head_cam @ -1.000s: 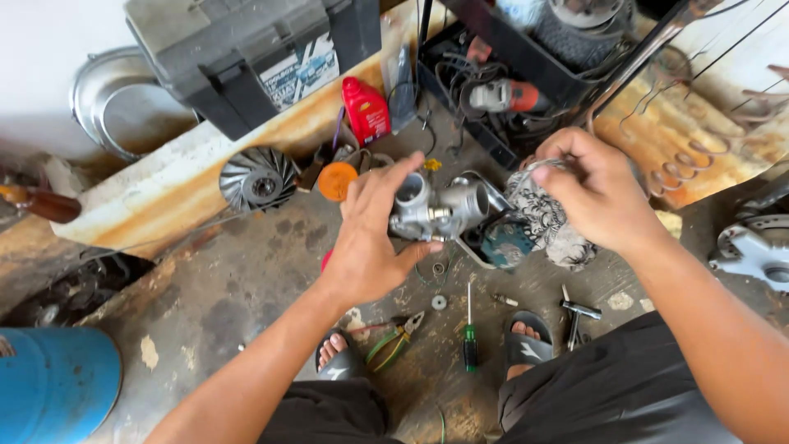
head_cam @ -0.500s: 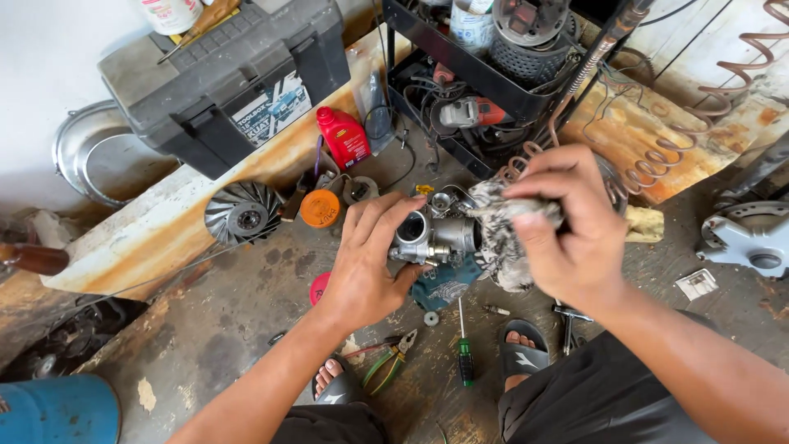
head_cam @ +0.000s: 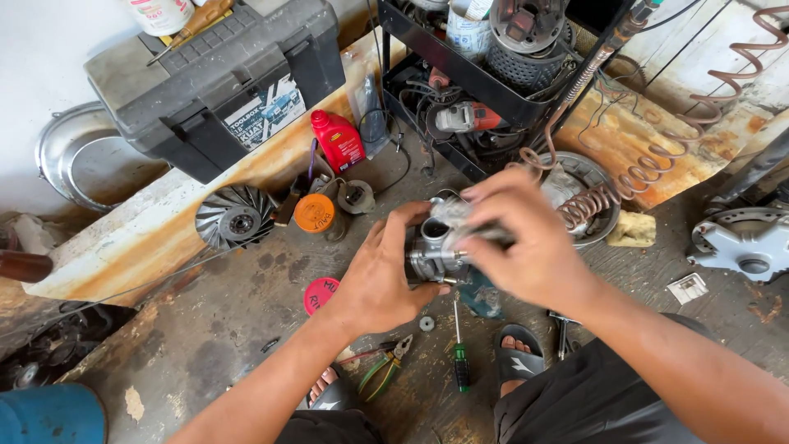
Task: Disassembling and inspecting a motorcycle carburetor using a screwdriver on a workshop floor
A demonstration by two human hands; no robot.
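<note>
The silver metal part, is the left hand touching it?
Touching. The head view shows the left hand wrapped against the side of the silver metal part, fingers pressed on it with no gap.

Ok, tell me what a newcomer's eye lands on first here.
At centre, the left hand and right hand grip a grey metal engine part over the dirty floor. Behind them a red bottle stands by a grey toolbox; a green-handled screwdriver lies near the sandalled feet.
</note>
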